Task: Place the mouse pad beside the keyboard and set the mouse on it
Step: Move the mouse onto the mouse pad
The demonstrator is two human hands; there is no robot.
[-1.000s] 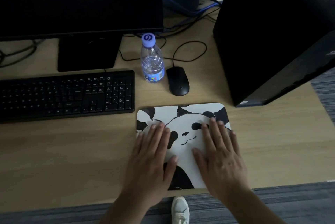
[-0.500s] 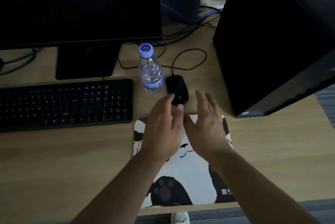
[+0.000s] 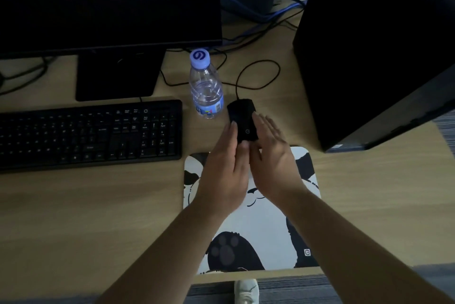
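Observation:
The black wired mouse [image 3: 242, 119] sits on the wooden desk just beyond the far edge of the panda-print mouse pad [image 3: 261, 220]. The pad lies flat to the right of the black keyboard [image 3: 91, 134] and nearer the desk's front edge. My left hand [image 3: 225, 173] presses its fingertips against the mouse's left side, thumb at its near end. My right hand [image 3: 273, 163] lies along the mouse's right side with fingers extended. Together the hands clasp the mouse. Both forearms cross over the pad and hide its middle.
A clear water bottle [image 3: 206, 89] with a blue cap stands just left of the mouse. The mouse cable [image 3: 258, 75] loops behind it. A dark monitor [image 3: 110, 3] stands behind the keyboard, and a black computer tower [image 3: 369, 45] rises at the right.
Both hands left the mouse pad, reached forward, and now close on the mouse from either side. The pad stays where it was laid.

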